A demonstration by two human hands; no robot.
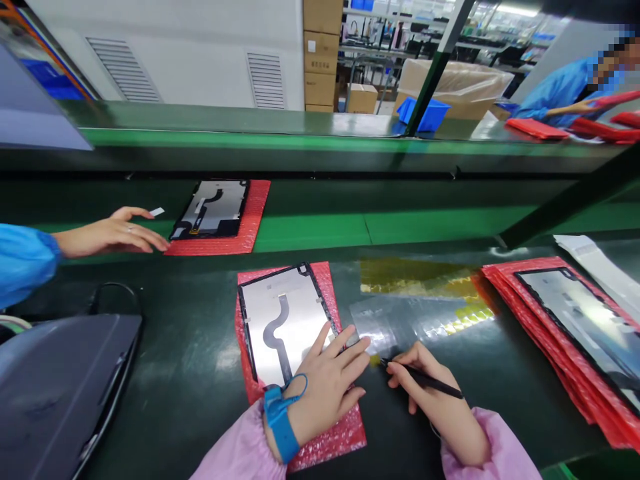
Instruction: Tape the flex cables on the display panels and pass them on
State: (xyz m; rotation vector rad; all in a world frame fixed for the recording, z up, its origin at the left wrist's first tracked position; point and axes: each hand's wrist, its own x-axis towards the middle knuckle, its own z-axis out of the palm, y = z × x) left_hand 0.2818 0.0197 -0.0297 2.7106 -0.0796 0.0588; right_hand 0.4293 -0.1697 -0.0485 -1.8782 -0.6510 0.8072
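My left hand point(327, 380), with a blue wrist strap point(279, 417), lies flat with fingers spread on the lower right corner of a silver panel point(280, 320). The panel has a black flex cable and rests on a red bubble-wrap sheet point(330, 437). My right hand point(425, 383) is closed round black tweezers point(425, 380), whose tip points left toward a small yellow piece by my left fingertips. Clear film and yellow tape strips point(425, 293) lie just beyond both hands.
A co-worker's hand point(117, 233) at the left touches a red sheet point(220, 243) carrying another panel point(213, 210) on the green conveyor. A stack of red sheets with a panel point(575, 313) sits at the right. A dark grey device point(55, 387) occupies the lower left. Another person works at the far right point(565, 93).
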